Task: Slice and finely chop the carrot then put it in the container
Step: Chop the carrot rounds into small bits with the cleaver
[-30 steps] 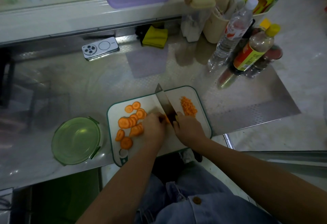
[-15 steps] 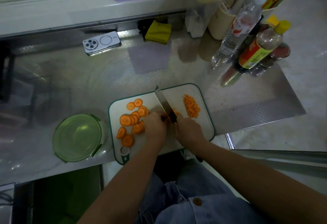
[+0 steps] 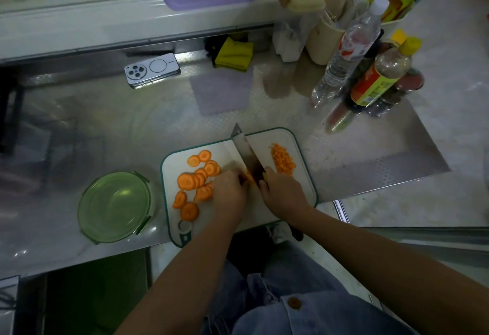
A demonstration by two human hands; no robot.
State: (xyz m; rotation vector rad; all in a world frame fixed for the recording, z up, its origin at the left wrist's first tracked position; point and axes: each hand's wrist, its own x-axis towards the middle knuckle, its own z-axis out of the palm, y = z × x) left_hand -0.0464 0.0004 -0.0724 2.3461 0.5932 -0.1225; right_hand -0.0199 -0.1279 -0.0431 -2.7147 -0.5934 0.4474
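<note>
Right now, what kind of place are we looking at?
Most likely a home kitchen prep area: a steel counter, a cutting board with carrot slices and a knife, and sauce bottles standing at the back right.

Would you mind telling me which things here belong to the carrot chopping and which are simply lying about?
In use: knife, carrot slices, chopped carrot, cutting board, green container, left hand, right hand.
Lying about: phone, yellow cloth, water bottle, sauce bottle.

Orange carrot slices [image 3: 197, 178], green container [image 3: 115, 207], white cutting board [image 3: 304, 154].
</note>
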